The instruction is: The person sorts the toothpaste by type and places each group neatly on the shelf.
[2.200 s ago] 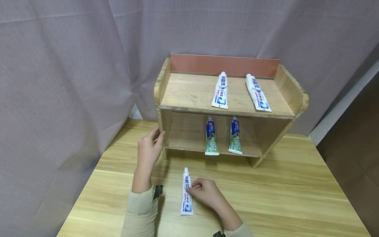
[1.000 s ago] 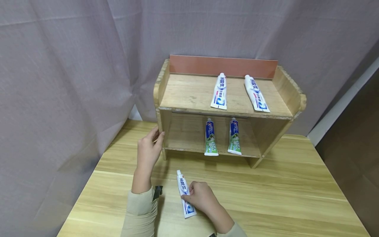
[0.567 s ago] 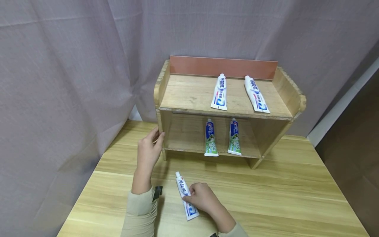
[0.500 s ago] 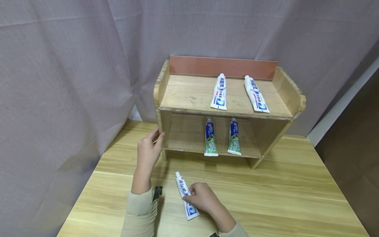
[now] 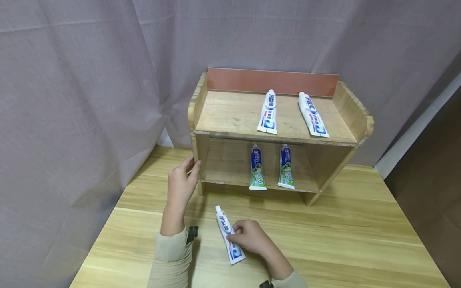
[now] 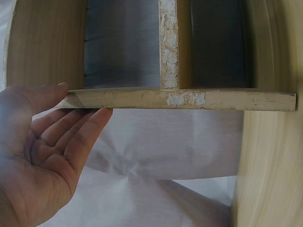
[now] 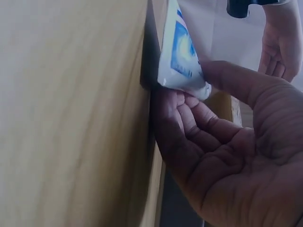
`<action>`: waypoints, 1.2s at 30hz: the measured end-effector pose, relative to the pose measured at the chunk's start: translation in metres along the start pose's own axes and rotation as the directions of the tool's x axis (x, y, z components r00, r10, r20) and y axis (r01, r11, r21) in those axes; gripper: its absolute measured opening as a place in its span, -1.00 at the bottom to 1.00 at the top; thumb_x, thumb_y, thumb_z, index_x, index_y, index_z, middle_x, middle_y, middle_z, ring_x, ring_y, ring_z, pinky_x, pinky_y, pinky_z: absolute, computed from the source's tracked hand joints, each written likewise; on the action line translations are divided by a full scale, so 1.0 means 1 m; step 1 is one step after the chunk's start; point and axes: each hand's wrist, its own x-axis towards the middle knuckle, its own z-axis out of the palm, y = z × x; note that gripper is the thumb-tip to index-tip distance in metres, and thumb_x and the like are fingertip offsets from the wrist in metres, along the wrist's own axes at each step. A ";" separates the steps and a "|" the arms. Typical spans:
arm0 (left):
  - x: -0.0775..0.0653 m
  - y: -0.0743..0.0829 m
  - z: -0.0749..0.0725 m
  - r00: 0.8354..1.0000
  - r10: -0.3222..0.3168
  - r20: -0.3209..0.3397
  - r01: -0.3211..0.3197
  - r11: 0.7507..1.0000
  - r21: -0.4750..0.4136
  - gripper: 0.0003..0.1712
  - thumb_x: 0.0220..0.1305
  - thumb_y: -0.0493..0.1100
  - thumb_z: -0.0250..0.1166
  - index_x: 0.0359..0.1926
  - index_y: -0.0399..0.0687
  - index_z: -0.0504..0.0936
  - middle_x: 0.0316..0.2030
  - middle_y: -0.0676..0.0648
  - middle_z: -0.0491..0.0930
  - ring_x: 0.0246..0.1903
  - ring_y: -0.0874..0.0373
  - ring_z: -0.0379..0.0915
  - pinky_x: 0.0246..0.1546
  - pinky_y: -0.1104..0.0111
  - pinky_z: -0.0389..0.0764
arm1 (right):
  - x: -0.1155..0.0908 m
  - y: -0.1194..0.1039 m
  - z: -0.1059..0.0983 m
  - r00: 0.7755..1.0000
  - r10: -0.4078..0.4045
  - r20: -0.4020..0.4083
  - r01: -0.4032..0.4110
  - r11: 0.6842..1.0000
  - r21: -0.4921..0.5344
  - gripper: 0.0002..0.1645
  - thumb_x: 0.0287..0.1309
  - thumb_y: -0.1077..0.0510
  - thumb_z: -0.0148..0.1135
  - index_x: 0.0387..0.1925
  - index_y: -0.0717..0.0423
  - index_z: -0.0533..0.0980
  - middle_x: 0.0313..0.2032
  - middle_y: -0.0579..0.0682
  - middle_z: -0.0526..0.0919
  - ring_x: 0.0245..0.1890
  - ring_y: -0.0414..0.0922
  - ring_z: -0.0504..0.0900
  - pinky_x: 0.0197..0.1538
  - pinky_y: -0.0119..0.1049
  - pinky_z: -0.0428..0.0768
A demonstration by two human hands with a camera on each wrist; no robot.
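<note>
My right hand (image 5: 250, 237) pinches a white toothpaste tube (image 5: 225, 226) by its right edge, thumb on top and fingers beneath, low over the table. The tube slants, cap toward the far left. In the right wrist view its crimped end (image 7: 182, 61) shows between thumb and fingers, close to the wood surface. With thumb and fingers on opposite faces, my left hand (image 5: 181, 178) grips the left side panel of a wooden two-tier shelf (image 5: 230, 116); the left wrist view shows the panel edge (image 6: 137, 98) between them.
Two white toothpaste tubes (image 5: 267, 112) lie on the top tier, right of its middle. On the lower tier lie two blue-green toothpaste tubes (image 5: 256, 168), ends at the front edge. A grey curtain (image 5: 90, 80) hangs behind the wood-grain table (image 5: 342, 240).
The held tube has turned from nearly straight to slanted, cap swinging left. Over the last half second the right hand has shifted slightly right and away with it. The left hand stays put.
</note>
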 end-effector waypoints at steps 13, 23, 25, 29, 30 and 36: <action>0.001 0.001 -0.001 1.000 -0.006 0.002 0.006 1.000 0.006 -0.64 0.42 -0.17 0.29 0.15 -0.24 0.64 -0.05 -0.25 0.71 -0.06 -0.08 0.70 -0.11 0.32 0.76 | 0.001 0.000 -0.008 0.999 0.008 -0.037 -0.006 0.998 0.066 -0.78 0.06 0.14 0.47 -0.34 0.20 0.64 -0.51 -0.09 0.63 -0.55 -0.21 0.56 -0.56 -0.44 0.60; 0.000 0.002 -0.001 1.000 -0.012 0.007 0.012 1.000 0.007 -0.64 0.42 -0.18 0.30 0.15 -0.26 0.63 -0.05 -0.27 0.71 -0.06 -0.10 0.70 -0.11 0.32 0.76 | -0.001 -0.004 -0.015 0.998 0.005 -0.066 0.002 0.995 0.097 -0.72 0.09 0.09 0.48 -0.30 0.23 0.63 -0.45 -0.06 0.67 -0.49 -0.18 0.61 -0.48 -0.40 0.68; 0.000 0.002 -0.001 1.000 -0.012 0.007 0.012 1.000 0.008 -0.64 0.42 -0.18 0.30 0.15 -0.26 0.63 -0.05 -0.26 0.71 -0.06 -0.10 0.70 -0.10 0.31 0.76 | -0.001 -0.005 -0.017 0.997 0.002 -0.078 0.005 0.996 0.091 -0.71 0.09 0.08 0.48 -0.29 0.23 0.64 -0.44 -0.07 0.67 -0.47 -0.19 0.62 -0.45 -0.40 0.69; 0.000 0.001 -0.001 1.000 -0.013 0.010 0.012 1.000 0.012 -0.64 0.43 -0.17 0.29 0.16 -0.25 0.63 -0.05 -0.26 0.71 -0.06 -0.09 0.70 -0.10 0.33 0.76 | -0.001 -0.008 -0.021 0.995 -0.006 -0.101 0.015 0.996 0.087 -0.70 0.09 0.07 0.49 -0.30 0.24 0.65 -0.45 -0.07 0.67 -0.46 -0.19 0.62 -0.42 -0.40 0.70; 0.000 0.001 -0.001 1.000 -0.010 0.010 0.010 1.000 0.010 -0.64 0.42 -0.17 0.29 0.16 -0.25 0.63 -0.04 -0.26 0.71 -0.06 -0.09 0.70 -0.10 0.32 0.76 | -0.001 -0.009 -0.022 0.995 -0.006 -0.104 0.015 0.996 0.086 -0.70 0.09 0.07 0.49 -0.30 0.24 0.65 -0.45 -0.08 0.67 -0.46 -0.19 0.62 -0.42 -0.40 0.70; 0.000 0.002 -0.001 1.000 -0.008 0.010 0.008 1.000 -0.001 -0.63 0.42 -0.17 0.30 0.15 -0.25 0.63 -0.04 -0.26 0.70 -0.05 -0.10 0.69 -0.10 0.31 0.76 | -0.002 -0.013 -0.026 0.993 -0.004 -0.119 0.015 0.996 0.087 -0.69 0.09 0.07 0.49 -0.27 0.24 0.65 -0.42 -0.07 0.67 -0.44 -0.16 0.62 -0.38 -0.40 0.70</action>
